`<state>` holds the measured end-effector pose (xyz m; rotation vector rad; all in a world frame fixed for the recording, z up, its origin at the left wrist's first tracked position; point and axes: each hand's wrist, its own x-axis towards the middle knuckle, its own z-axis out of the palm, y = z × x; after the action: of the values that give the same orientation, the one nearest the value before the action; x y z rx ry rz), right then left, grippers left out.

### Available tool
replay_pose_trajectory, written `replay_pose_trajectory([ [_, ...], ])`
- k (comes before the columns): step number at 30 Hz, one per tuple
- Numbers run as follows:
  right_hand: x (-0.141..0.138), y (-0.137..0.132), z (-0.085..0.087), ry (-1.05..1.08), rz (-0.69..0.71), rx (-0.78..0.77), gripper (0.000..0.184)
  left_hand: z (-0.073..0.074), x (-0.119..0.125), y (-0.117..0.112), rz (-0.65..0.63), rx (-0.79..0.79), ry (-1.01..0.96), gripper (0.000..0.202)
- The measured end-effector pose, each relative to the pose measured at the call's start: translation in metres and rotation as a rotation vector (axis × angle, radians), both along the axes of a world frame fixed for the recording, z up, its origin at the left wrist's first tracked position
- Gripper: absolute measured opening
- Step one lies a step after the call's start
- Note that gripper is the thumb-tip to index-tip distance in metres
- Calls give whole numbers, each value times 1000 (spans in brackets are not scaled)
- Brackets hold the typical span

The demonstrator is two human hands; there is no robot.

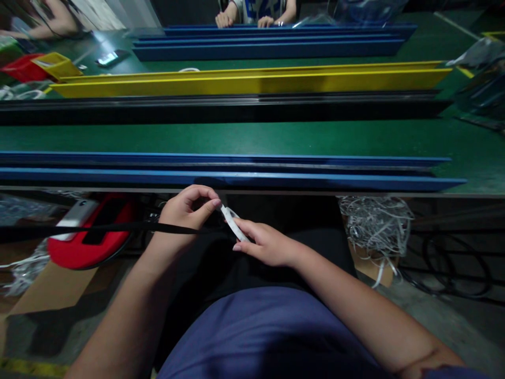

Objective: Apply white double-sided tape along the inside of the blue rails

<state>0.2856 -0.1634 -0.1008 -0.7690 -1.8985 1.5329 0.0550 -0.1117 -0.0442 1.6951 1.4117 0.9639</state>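
Observation:
A narrow white strip (233,223), looped or folded, runs diagonally between my hands above my lap. My left hand (185,209) pinches its upper end between thumb and curled fingers. My right hand (265,243) holds its lower part with the fingertips. A black strap (98,228) stretches across the lower left towards my left wrist. I cannot tell whether it touches that hand.
A green workbench (252,138) runs in front of me, carrying long blue and yellow rails and a black rail. To my left lie a red object (90,239) and a white device on it. Tangled white strips (374,226) sit on cardboard at right. A co-worker's hands (244,20) rest across the bench.

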Motion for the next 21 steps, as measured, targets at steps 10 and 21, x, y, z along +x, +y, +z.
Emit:
replay_pose_trajectory([
  [10, 0, 0, -3, -72, -29, 121, 55, -2, -4, -3, 8, -53, -21, 23],
  [21, 1, -2, 4, -63, -26, 210, 35, -7, -5, -1, -41, -139, -65, 31],
])
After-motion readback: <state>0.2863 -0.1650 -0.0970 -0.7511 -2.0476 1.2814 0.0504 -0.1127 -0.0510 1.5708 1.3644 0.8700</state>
